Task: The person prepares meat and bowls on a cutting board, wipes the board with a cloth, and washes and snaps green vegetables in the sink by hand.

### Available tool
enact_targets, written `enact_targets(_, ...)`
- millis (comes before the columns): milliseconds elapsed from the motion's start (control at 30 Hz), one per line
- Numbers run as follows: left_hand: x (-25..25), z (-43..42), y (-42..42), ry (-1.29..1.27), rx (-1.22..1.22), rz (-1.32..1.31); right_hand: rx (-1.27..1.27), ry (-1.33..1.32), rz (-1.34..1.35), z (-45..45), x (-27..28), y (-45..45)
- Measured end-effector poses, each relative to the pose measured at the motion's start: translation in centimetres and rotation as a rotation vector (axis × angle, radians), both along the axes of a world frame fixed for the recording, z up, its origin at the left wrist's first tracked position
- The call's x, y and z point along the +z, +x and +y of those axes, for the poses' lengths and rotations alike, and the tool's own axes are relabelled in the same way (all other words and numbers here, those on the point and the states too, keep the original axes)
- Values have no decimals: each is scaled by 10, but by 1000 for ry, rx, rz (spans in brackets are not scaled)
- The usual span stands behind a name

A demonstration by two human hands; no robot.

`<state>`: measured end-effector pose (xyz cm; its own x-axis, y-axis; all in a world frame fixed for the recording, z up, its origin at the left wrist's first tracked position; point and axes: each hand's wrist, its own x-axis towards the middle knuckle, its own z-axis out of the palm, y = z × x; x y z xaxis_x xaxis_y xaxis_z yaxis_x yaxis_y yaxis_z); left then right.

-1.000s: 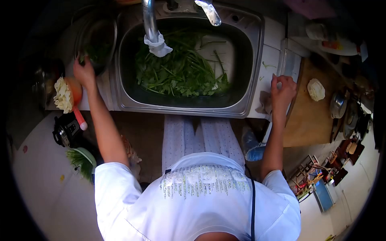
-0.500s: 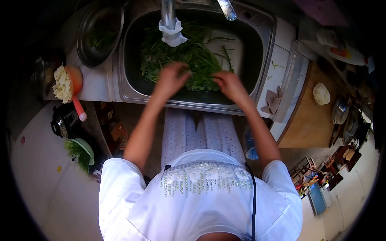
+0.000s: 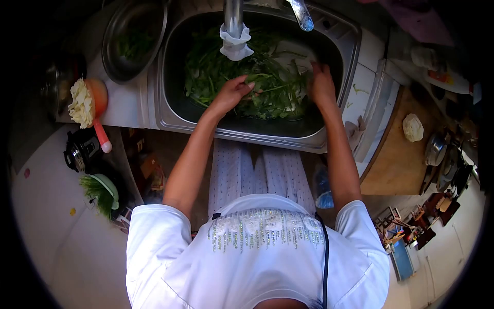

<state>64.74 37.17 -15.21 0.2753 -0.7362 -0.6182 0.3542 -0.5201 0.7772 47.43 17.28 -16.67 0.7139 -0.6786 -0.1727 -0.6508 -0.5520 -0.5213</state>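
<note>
Leafy greens with long stalks (image 3: 275, 105) lie in a heap in water inside the steel sink (image 3: 236, 135). My left hand (image 3: 231, 97) is over the middle of the heap, its thumb and fingers closed on some of the greens. At the sink's right side is my right hand (image 3: 322, 86), its fingers curled and dim, close to the stalk ends. Whether a stalk is between those fingers is hidden. Above the heap hangs the faucet spout (image 3: 234, 23), with a white cloth (image 3: 236, 45) wrapped around its end.
A steel bowl (image 3: 109, 56) with some greens stands left of the sink. Nearby, an orange ladle-like scoop (image 3: 99, 100) holds pale leaves (image 3: 81, 104). On the right are a crumpled brown cloth (image 3: 355, 132) and a wooden board (image 3: 393, 159) bearing a pale cabbage-like piece (image 3: 412, 127).
My right hand has moved right and farther back, toward the sink's right wall. My left hand has shifted slightly right. The greens are spread farther right, and the view has shifted slightly.
</note>
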Motion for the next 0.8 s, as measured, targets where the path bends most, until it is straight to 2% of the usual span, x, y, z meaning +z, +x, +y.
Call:
enact_targets(33,1,-5,1,-3,-2,-2,37,-69,-184,-2,3,4)
enact_targets(67,0,-12,2,-57,-23,-15,106,68,-294,-1,12,14)
enact_targets(100,-1,-18,0,-109,-44,-22,104,65,-290,3,21,24)
enact_targets(167,-4,-30,0,-129,-62,-20,167,388,-422,12,34,39)
enact_targets(200,-6,-35,0,-143,-78,-23,88,630,-293,13,34,40)
enact_targets(233,-8,-43,-1,-147,-83,-24,84,625,-294,9,24,38)
enact_targets(300,-19,-58,-6,-22,144,30,-14,695,-212,-4,-8,37)
enact_targets(333,-27,-64,-3,18,183,5,-108,580,-185,-11,-20,37)
enact_targets(367,-48,-68,0,19,179,7,-113,580,-184,-20,-37,35)
enact_targets(433,-96,-68,4,134,-121,-599,-225,-12,120,-32,-74,27)
enact_targets(467,-101,-67,1,117,-202,-758,-432,47,160,-21,-81,29)
enact_targets(500,-102,-67,0,110,-202,-761,-388,19,179,-3,-107,24)
enact_targets(567,-100,-62,-5,188,-222,-677,233,38,370,18,-87,24)
enact_targets(600,-88,-60,-11,218,-198,-805,231,38,369,13,-84,24)
enact_targets(633,-75,-57,-14,219,-201,-805,27,92,348,6,-80,21)
enact_targets(667,-57,-54,-18,183,-116,-1018,-176,147,329,0,-79,15)
enact_targets(700,-39,-52,-21,141,-27,-1235,-178,150,327,-7,-82,9)
enact_targets(767,-23,-51,-24,107,18,-1259,-418,728,-14,-21,-91,4)
enact_targets(800,-25,-48,-27,157,-16,-839,-502,988,-102,-11,-44,13)
